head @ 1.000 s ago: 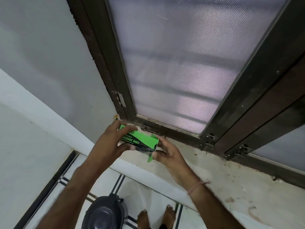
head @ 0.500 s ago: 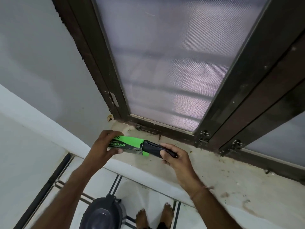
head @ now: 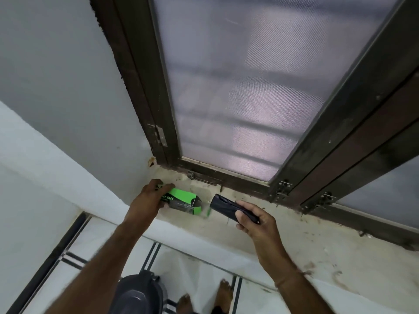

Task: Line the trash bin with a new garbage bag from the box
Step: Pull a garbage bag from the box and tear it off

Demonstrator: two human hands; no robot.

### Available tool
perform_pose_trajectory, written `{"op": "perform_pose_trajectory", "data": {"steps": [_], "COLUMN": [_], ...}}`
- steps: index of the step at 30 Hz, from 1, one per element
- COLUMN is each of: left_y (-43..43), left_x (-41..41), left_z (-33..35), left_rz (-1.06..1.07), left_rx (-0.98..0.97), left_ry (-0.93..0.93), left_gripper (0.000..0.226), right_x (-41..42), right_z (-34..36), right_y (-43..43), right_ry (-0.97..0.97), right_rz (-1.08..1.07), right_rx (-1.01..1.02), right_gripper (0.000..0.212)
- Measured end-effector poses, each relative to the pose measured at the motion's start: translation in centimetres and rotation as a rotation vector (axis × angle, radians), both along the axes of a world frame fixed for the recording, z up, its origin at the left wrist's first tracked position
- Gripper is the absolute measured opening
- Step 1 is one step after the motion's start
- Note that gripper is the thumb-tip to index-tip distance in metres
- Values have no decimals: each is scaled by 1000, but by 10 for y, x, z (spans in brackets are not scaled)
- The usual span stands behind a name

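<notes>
The green and black garbage bag box (head: 183, 201) lies on the dusty window sill (head: 294, 236), its right end flap open. My left hand (head: 147, 200) grips the box at its left end. My right hand (head: 254, 220) holds a black roll of garbage bags (head: 229, 207), fully out of the box and a short gap to its right. The dark grey trash bin (head: 138, 293) with its lid down stands on the floor below, between my forearms.
A dark-framed window with frosted panes (head: 238, 91) rises behind the sill. A metal latch hook (head: 204, 180) lies along the frame's bottom. The white wall (head: 56, 87) is at left. My bare feet (head: 204, 300) stand on white floor tiles beside the bin.
My right hand has drawn the black roll fully out of the box and moved it right. My left hand has lowered the box onto the sill.
</notes>
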State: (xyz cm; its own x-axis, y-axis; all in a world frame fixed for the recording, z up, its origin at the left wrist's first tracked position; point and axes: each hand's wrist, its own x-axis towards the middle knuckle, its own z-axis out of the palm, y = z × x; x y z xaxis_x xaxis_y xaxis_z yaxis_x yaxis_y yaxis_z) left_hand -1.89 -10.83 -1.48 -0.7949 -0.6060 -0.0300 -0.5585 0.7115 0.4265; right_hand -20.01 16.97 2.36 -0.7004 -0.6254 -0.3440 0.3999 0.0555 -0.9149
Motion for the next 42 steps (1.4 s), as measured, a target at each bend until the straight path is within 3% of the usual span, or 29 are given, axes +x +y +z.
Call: {"op": "perform_pose_trajectory", "data": {"steps": [4, 9, 12, 14, 17, 19, 23, 26, 29, 36, 42], "left_y": [2, 7, 31, 65, 107, 120, 119, 116, 120, 130, 134], "left_x": [-7, 1, 4, 0, -12, -18, -13, -1, 9, 28, 32], "left_z": [2, 1, 22, 36, 55, 65, 74, 70, 70, 68, 71], "left_rz": [-16, -50, 86, 167, 262, 358, 363, 255, 197, 265, 314], "left_rx": [-10, -226, -332, -130, 637, 952, 1080, 1180, 1230, 1398, 1567], "left_ry": [19, -11, 99, 331, 546, 646, 750, 719, 679, 700, 658], "left_gripper": [76, 110, 92, 66, 48, 43, 28, 38, 46, 37, 50], "right_x": [8, 25, 35, 44, 60, 72, 87, 96, 103, 118, 127], "right_z": [2, 8, 11, 16, 24, 30, 43, 49, 48, 46, 44], "right_y": [-15, -33, -38, -41, -48, -51, -56, -59, -60, -60, -61], "right_ry": [-14, -10, -10, -10, -15, -3, 108, 141, 163, 94, 94], "right_rz": [-13, -31, -59, -77, -73, -55, -34, -66, -95, -121, -157], "right_rx": [12, 8, 4, -13, -54, -48, 23, 35, 61, 136, 203], "right_gripper": [30, 28, 28, 29, 33, 33, 23, 17, 24, 36, 39]}}
